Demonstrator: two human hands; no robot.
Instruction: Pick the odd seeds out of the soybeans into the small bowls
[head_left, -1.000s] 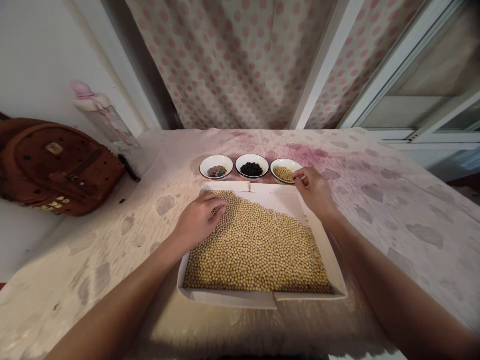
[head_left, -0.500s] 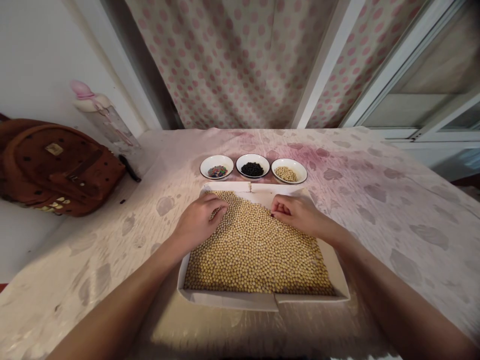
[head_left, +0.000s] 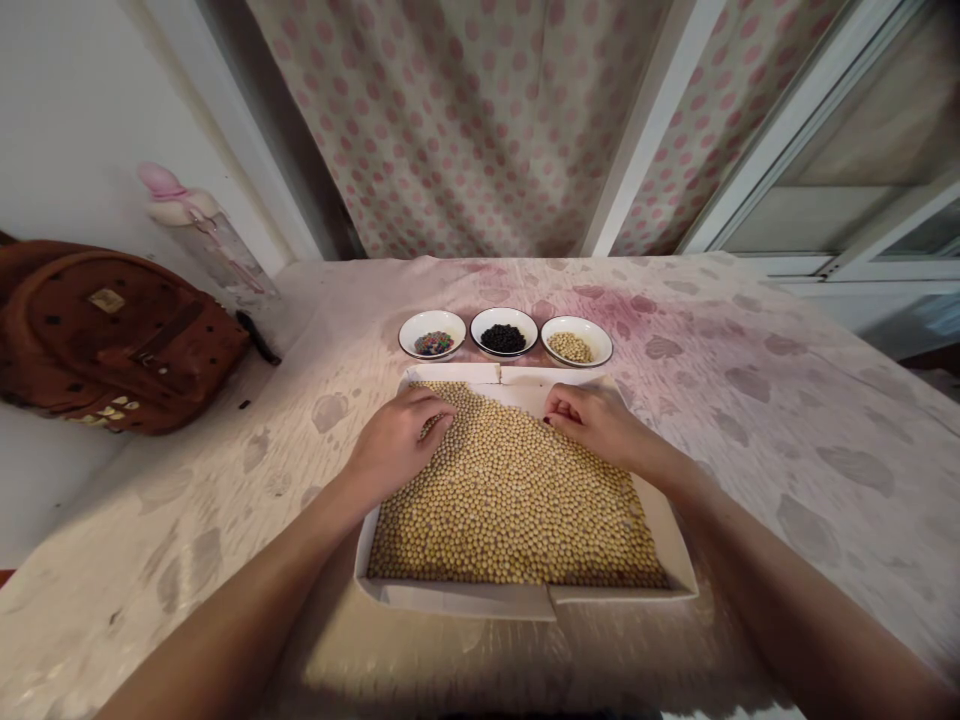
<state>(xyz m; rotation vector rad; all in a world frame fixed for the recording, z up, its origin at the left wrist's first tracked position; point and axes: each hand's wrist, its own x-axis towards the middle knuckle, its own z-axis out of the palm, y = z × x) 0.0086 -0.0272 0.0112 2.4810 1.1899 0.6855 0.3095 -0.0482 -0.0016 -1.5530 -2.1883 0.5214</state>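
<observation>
A white shallow box [head_left: 525, 598] full of yellow soybeans [head_left: 510, 500] lies before me on the table. My left hand [head_left: 397, 440] rests on the beans at the box's far left, fingers curled down into them. My right hand [head_left: 592, 422] is at the far middle of the box, fingertips pinched together on a small dark bean. Behind the box stand three small white bowls: one with colourful beads [head_left: 432, 333], one with black beans [head_left: 503, 330], one with yellow beans [head_left: 576, 341].
A brown backpack [head_left: 112, 335] lies at the left, with a clear bottle with a pink cap [head_left: 202, 235] behind it. The table carries a pale patterned cloth [head_left: 787, 400]. A dotted curtain [head_left: 480, 120] hangs behind.
My right hand came back from the yellow-bean bowl to the beans in the box and now pinches at them. My left hand has stayed put.
</observation>
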